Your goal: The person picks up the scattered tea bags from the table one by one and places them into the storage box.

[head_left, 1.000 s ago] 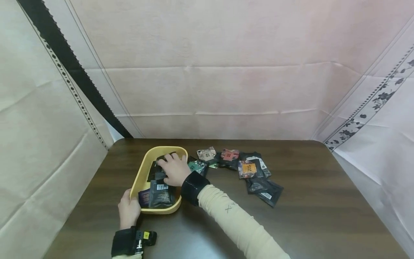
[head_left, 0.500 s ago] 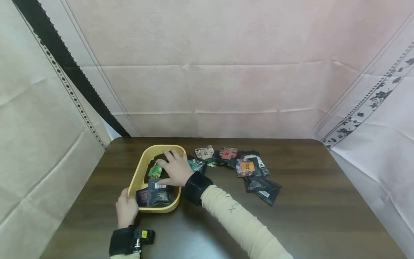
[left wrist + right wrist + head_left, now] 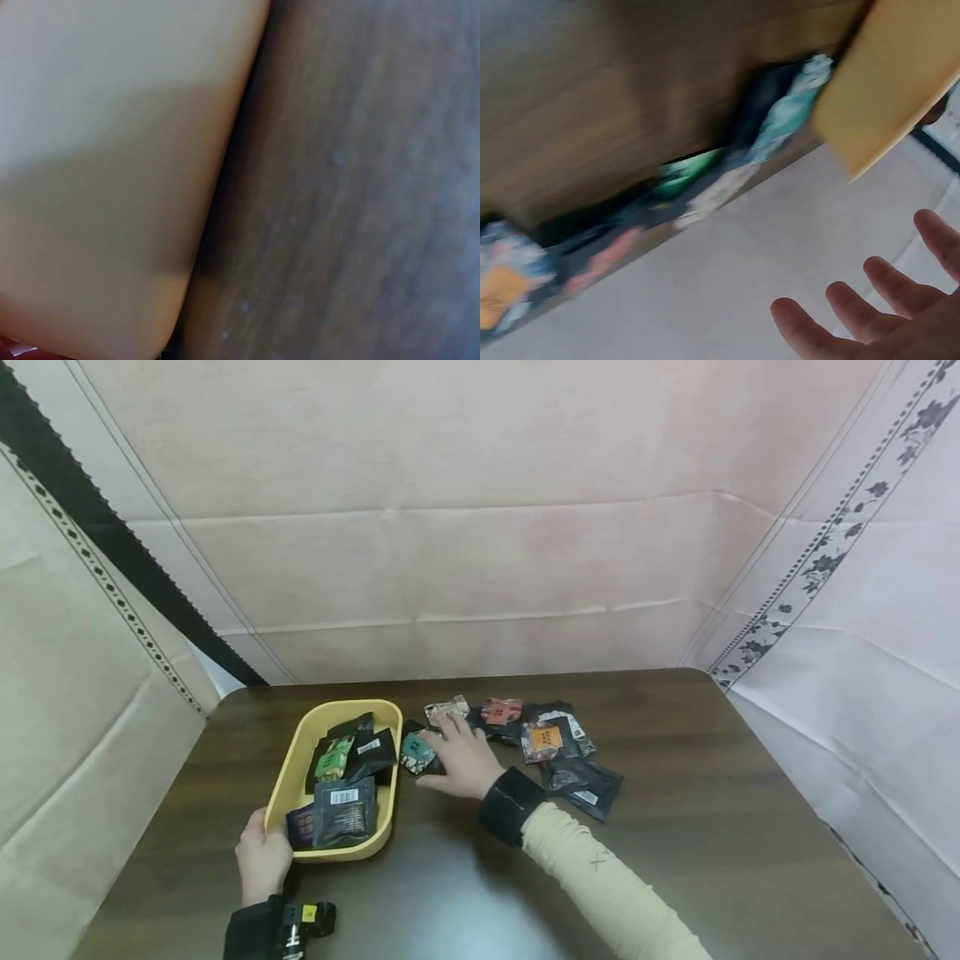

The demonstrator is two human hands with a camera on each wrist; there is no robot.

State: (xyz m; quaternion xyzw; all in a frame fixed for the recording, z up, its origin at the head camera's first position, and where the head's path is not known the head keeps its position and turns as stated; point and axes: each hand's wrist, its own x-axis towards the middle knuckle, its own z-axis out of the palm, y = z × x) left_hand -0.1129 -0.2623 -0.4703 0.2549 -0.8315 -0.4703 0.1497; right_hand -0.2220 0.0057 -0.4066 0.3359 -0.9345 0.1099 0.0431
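Observation:
My left hand [image 3: 262, 858] grips the near left corner of a yellow plastic basket [image 3: 339, 853]. Inside lie several small dark packets: a green-labelled packet [image 3: 332, 760], a packet with a white barcode label [image 3: 343, 814] and a purple one [image 3: 300, 827]. The basket's wall [image 3: 112, 187] fills the left half of the left wrist view. Just right of the basket, my right hand [image 3: 467, 764] is over the table with spread fingers, holding nothing. Its fingertips overlap a teal-labelled packet [image 3: 417, 752] and a beige-labelled packet [image 3: 446, 707] in the head view.
More dark packets lie farther right on the brown table [image 3: 675, 827]: a red-labelled packet [image 3: 501, 712], an orange-labelled packet [image 3: 545, 738] and a packet with a small white label [image 3: 594, 797]. A pale cloth [image 3: 465, 568] hangs behind the table's far edge.
My right hand has left the basket and moved right to the loose packets, leaving a black packet visible in the basket. The left hand stays at the basket's corner. The head view has shifted.

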